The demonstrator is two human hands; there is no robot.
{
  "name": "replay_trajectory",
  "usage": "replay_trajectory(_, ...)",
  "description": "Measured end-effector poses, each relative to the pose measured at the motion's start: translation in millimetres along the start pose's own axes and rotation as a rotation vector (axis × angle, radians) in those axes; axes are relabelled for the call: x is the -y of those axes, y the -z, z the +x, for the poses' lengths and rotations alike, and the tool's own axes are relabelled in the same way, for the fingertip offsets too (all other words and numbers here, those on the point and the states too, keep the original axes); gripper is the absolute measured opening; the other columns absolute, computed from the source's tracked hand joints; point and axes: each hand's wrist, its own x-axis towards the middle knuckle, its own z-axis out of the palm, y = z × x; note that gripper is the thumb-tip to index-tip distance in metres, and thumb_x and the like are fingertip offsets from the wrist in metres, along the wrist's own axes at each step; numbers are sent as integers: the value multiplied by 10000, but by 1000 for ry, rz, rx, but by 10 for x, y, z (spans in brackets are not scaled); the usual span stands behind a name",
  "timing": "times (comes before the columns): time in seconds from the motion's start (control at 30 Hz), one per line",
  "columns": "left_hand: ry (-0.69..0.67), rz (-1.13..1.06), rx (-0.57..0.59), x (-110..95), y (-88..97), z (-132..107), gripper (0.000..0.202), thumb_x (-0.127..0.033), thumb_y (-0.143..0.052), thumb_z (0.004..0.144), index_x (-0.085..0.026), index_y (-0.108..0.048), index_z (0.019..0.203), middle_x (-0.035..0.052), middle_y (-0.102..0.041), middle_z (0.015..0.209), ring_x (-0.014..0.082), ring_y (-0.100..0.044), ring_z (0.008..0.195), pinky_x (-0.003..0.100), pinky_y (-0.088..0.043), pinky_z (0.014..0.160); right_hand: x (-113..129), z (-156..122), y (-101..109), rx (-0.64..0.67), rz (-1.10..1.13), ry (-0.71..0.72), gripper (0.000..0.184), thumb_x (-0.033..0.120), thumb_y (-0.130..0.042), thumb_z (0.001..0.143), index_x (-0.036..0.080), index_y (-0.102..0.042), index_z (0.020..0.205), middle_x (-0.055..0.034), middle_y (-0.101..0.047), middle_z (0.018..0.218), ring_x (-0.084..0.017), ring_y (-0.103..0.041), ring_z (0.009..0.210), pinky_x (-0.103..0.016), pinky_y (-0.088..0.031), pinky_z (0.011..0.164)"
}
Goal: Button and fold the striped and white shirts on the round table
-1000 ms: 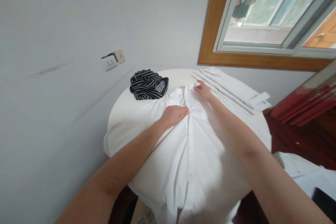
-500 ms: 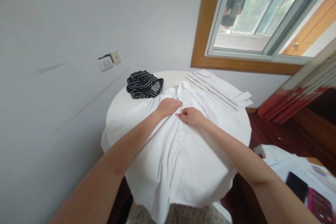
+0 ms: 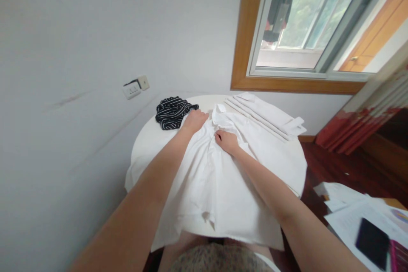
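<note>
Spreading over the middle of the round white table: one white shirt, collar at the far end, front placket running toward the near edge, hem hanging over it. Left hand rests at the far left of the shirt by the collar, fingers together and bent down; can't tell if it pinches cloth. Right hand is on the shirt front just right of the placket, fingers curled in; what's between the fingertips is hidden. Creases gather between the hands.

Black-and-white striped cloth sits crumpled at table far left, near the left hand. Folded white garments lie flat, stacked, at far right.

Near right, off the table: papers with print too small to read, one bearing a purple-and-yellow figure. Black phone lies on them, magenta-edged item beside it, cut off by the view. Socket plate on the left wall, wood-framed window far right, red-and-cream curtain right of it.
</note>
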Motion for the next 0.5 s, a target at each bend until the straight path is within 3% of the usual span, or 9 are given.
replay_trajectory(0.1, 118, -14, -59, -112, 8, -120, 202, -118, -441, 873, -118, -643, 876, 161, -642, 887, 269, -542, 984, 391, -364, 847, -82, 28, -16, -42, 24, 36, 361, 377, -320, 954, 219, -642, 994, -66, -689, 975, -196, -619, 863, -267, -386, 699)
replay_trajectory(0.2, 67, -152, -243, -416, 89, -268, 242, -96, -456, 845, -180, -639, 980, 139, -574, 1138, 277, -460, 1143, 442, -327, 973, -151, 54, 1, -57, 103, 52, 357, 377, -327, 949, 230, -610, 1110, -44, -689, 984, -199, -618, 888, -266, -397, 723)
replay_trajectory(0.27, 67, -352, -343, -645, 88, -355, 291, -87, -442, 837, -202, -602, 1051, 113, -538, 1176, 243, -456, 1150, 413, -351, 992, -184, 65, 4, -48, 154, 77, 363, 357, -365, 933, 255, -567, 1217, -24, -687, 1018, -195, -615, 912, -266, -408, 755)
replay_trajectory(0.4, 286, -816, -466, -846, -185, -497, 238, -94, -377, 850, -175, -509, 1031, 81, -553, 1034, 169, -529, 1012, 341, -440, 925, -233, 50, -3, 35, 228, 186, 409, 241, -448, 867, 307, -584, 1248, 4, -665, 1096, -171, -597, 964, -258, -415, 829)
replay_trajectory(0.5, 394, -1109, -365, -737, -457, -561, 152, -121, -407, 853, -170, -483, 976, 60, -574, 988, 140, -577, 938, 323, -467, 893, -260, 8, 9, 85, 209, 269, 415, 216, -507, 823, 278, -621, 1217, -14, -671, 995, -158, -588, 875, -248, -412, 813)
